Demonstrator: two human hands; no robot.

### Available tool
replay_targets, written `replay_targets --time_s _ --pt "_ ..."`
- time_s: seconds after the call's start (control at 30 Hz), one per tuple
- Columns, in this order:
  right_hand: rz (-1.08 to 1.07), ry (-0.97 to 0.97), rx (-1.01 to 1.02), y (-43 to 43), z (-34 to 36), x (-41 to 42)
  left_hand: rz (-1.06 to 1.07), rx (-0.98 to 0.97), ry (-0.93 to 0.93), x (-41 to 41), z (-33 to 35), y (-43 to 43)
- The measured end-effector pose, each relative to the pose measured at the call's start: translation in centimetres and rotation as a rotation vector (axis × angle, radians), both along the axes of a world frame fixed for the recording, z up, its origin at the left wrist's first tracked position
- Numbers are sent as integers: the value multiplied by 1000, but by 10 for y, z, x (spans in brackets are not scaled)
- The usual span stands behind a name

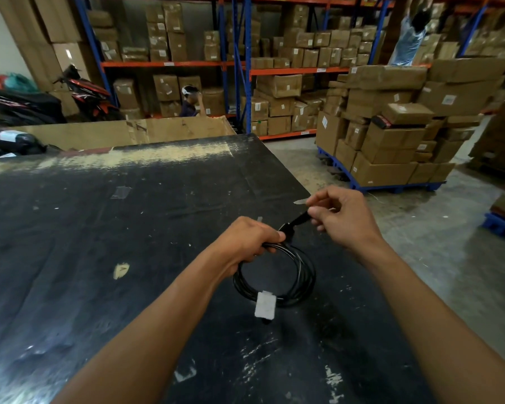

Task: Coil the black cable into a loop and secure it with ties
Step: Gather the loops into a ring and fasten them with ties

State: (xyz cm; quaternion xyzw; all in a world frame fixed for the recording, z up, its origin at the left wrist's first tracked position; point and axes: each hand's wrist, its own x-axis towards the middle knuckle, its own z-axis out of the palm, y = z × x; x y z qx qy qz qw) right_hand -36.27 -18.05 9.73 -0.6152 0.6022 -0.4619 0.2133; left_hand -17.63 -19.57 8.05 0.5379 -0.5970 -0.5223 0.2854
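Left hand [247, 240] clenches the coiled black cable [274, 275] at its far edge. Right hand [340, 217] pinches the black tie [296, 220], stretched rightward and far from the coil.

We see our two forearms bare to the frame's edge at six o'clock, no sleeves, our left hand [247, 240] and right hand [343, 220] ungloved, ringless.

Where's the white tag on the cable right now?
In the head view, the white tag sits at the bottom of the coiled black cable, hanging below the left hand over the black table.
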Motion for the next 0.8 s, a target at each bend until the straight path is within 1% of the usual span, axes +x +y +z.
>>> replay_targets --time_s 0.1,0.17,0.33,0.43,0.5,0.67,0.73,0.8 --pt "148 0 67 -1 0 4 -74 26 24 2 4 0" --pt "230 42 78 0 1 5 -128 71 91 6 6 -1" --pt "338 247 -31 4 1 2 -203 220 279 22 9 -6" --pt "349 255 -105 5 -1 5 -270 285 375 27 11 -6" --pt "372 194 -112 7 -2 6 -281 314 421 31 12 -6" --pt "460 -81 -31 14 -1 4 -224 349 470 36 10 -9" --pt "429 -158 -44 16 0 4 -156 337 488 36 7 -9" --pt "353 -232 -66 16 2 5 -62 306 473 37 4 -11"
